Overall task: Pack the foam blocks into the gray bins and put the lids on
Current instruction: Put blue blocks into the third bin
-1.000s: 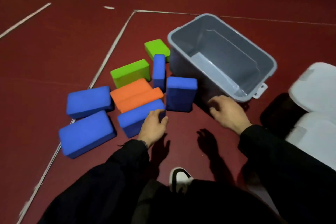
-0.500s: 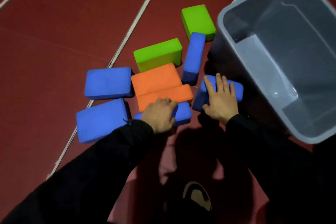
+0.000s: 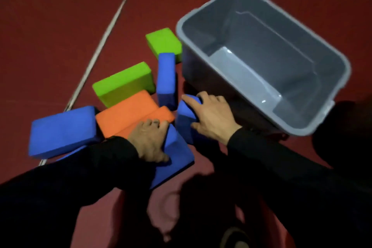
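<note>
- Down on the red floor [image 3: 50,32], a large blue block [image 3: 63,130] lay farthest from the gray bin [image 3: 263,56], flat, with a second blue block's edge just showing beneath it beside the dark sleeve.
- Nearer the gray bin, a long green block [image 3: 123,83] lay beside two orange blocks [image 3: 128,113], which touched each other along a seam; the green one sat on their far side.
- The left hand [image 3: 150,142] gripped a tilted blue block [image 3: 175,159], fingers [image 3: 153,125] curled over its far edge and thumb pressed along its top face; one end of it was raised off the floor, short of the gray bin.
- A narrow blue block [image 3: 166,79] stood on its edge just beside the gray bin's near-left corner, and a small green block [image 3: 164,43] lay behind it, touching or nearly touching the bin wall; the blur made that hard to settle.
- The right hand [image 3: 213,116] held another blue block [image 3: 186,116] close against the gray bin's outer wall, fingers bent over its top and thumb down its side.
- The gray bin stood open, with no lid and no blocks inside, only a glint on its floor.
- White lines [image 3: 104,40] crossed the floor well away from the gray bin, on the far side of the blocks.
</note>
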A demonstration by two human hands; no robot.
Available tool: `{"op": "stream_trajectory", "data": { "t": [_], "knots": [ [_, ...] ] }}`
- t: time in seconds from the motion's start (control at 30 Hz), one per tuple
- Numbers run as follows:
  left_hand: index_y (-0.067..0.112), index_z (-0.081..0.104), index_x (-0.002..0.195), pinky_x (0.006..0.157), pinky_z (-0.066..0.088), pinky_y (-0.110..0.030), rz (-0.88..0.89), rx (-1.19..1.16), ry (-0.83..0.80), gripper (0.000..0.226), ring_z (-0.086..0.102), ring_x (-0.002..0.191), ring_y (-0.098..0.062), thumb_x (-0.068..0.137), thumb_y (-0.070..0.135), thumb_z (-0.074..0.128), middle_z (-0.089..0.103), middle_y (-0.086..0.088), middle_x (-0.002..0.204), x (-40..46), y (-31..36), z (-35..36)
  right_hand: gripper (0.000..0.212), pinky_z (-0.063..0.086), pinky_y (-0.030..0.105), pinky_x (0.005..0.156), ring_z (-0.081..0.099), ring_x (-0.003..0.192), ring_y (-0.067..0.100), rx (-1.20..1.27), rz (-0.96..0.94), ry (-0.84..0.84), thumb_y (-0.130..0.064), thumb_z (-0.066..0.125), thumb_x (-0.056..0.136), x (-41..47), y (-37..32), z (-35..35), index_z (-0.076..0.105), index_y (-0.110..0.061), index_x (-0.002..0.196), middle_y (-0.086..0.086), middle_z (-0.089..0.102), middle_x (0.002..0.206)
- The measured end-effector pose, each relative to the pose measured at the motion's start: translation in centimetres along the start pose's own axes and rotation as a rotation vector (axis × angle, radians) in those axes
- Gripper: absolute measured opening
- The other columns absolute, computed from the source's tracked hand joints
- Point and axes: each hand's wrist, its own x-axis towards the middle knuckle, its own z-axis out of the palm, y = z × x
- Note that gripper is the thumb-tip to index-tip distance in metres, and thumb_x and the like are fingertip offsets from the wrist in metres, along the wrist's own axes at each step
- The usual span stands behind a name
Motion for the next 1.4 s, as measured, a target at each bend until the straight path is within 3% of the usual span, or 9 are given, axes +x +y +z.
{"op": "stream_trajectory", "data": {
  "t": [0.1, 0.2, 0.57, 0.73, 0.8, 0.87, 1.03, 1.23, 1.4],
  "knots": [
    [0.023, 0.025, 0.1, 0.072, 0.038, -0.033, 0.014, -0.327, -0.031, 0.065, 0.052, 0.084, -0.026, 0.071, 0.038, 0.082, 0.043, -0.001, 0.102, -0.4, 0.2, -2.6, 0.09, 0.041, 0.043, 0.082, 0.058, 0.098, 0.037, 0.015, 0.028, 0.137, -0.057, 0.069, 0.076, -1.4, -0.5, -1.8, 0.035, -0.034, 0.155, 0.011, 0.053, 0.125],
    [0.022, 0.028, 0.101, 0.069, 0.035, -0.031, 0.083, -0.412, 0.145, 0.055, 0.051, 0.082, -0.023, 0.071, 0.022, 0.074, 0.044, 0.003, 0.091, -0.7, 1.3, -3.4, 0.089, 0.044, 0.042, 0.082, 0.056, 0.1, 0.036, 0.11, 0.073, 0.241, -0.059, 0.068, 0.075, -1.6, -0.2, -4.4, 0.037, -0.034, 0.154, 0.011, 0.051, 0.126],
    [0.021, 0.025, 0.144, 0.092, 0.044, -0.04, 0.21, -0.29, 0.413, 0.09, 0.053, 0.117, -0.029, 0.063, 0.032, 0.064, 0.049, -0.001, 0.131, -1.9, 8.2, -5.2, 0.092, 0.049, 0.041, 0.098, 0.053, 0.112, 0.023, 0.578, 0.172, 0.751, -0.047, 0.081, 0.072, -5.1, 3.0, -13.2, 0.041, -0.033, 0.154, 0.002, 0.046, 0.124],
    [0.023, 0.027, 0.143, 0.093, 0.044, -0.041, 0.277, -0.339, 0.433, 0.09, 0.052, 0.116, -0.028, 0.062, 0.03, 0.066, 0.048, 0.001, 0.131, -1.8, 10.5, -6.4, 0.112, 0.032, 0.011, 0.109, 0.041, 0.128, 0.011, 0.765, 0.427, 1.019, -0.037, 0.088, 0.076, -7.4, 8.9, -14.9, 0.019, -0.015, 0.162, 0.011, 0.036, 0.143],
    [0.023, 0.028, 0.142, 0.091, 0.045, -0.042, 0.286, -0.349, 0.426, 0.09, 0.053, 0.113, -0.029, 0.061, 0.03, 0.066, 0.048, 0.001, 0.128, -1.6, 11.2, -6.2, 0.108, 0.035, 0.015, 0.106, 0.044, 0.129, 0.017, 0.715, 0.581, 0.946, -0.036, 0.089, 0.075, -8.3, 11.9, -14.5, 0.025, -0.016, 0.16, 0.013, 0.034, 0.146],
    [0.024, 0.03, 0.139, 0.089, 0.045, -0.042, 0.28, -0.374, 0.414, 0.086, 0.053, 0.109, -0.03, 0.06, 0.028, 0.065, 0.048, 0.001, 0.124, -1.3, 11.7, -6.0, 0.101, 0.043, 0.034, 0.1, 0.05, 0.125, 0.032, 0.632, 0.692, 0.745, -0.034, 0.089, 0.074, -9.5, 14.3, -13.0, 0.03, -0.019, 0.155, 0.014, 0.035, 0.145],
    [0.024, 0.031, 0.138, 0.091, 0.042, -0.041, 0.291, -0.423, 0.31, 0.081, 0.048, 0.111, -0.027, 0.064, 0.023, 0.064, 0.045, 0.002, 0.124, -0.7, 11.4, -4.5, 0.089, 0.048, 0.044, 0.078, 0.063, 0.105, 0.044, 0.38, 0.671, 0.136, -0.055, 0.08, 0.073, -11.1, 15.3, -8.7, 0.027, -0.027, 0.139, 0.018, 0.062, 0.125],
    [0.024, 0.036, 0.138, 0.097, 0.041, -0.042, 0.178, -0.642, 0.331, 0.082, 0.048, 0.12, -0.028, 0.058, 0.021, 0.055, 0.047, 0.002, 0.124, -0.2, 9.5, -3.7, 0.085, 0.049, 0.044, 0.077, 0.065, 0.1, 0.046, 0.194, 0.635, -0.033, -0.074, 0.064, 0.074, -9.9, 11.2, -9.7, 0.029, -0.024, 0.134, 0.02, 0.07, 0.111],
    [0.037, 0.042, 0.134, 0.1, 0.045, -0.034, 0.371, -0.664, 0.233, 0.079, 0.054, 0.12, -0.012, 0.062, 0.013, 0.063, 0.054, 0.016, 0.127, -1.3, 4.2, -6.0, 0.073, 0.048, 0.043, 0.068, 0.062, 0.083, 0.035, 0.342, 0.593, -0.174, -0.078, 0.067, 0.066, -11.2, 8.5, -11.6, 0.031, -0.029, 0.108, 0.003, 0.066, 0.087]
  ]
}}
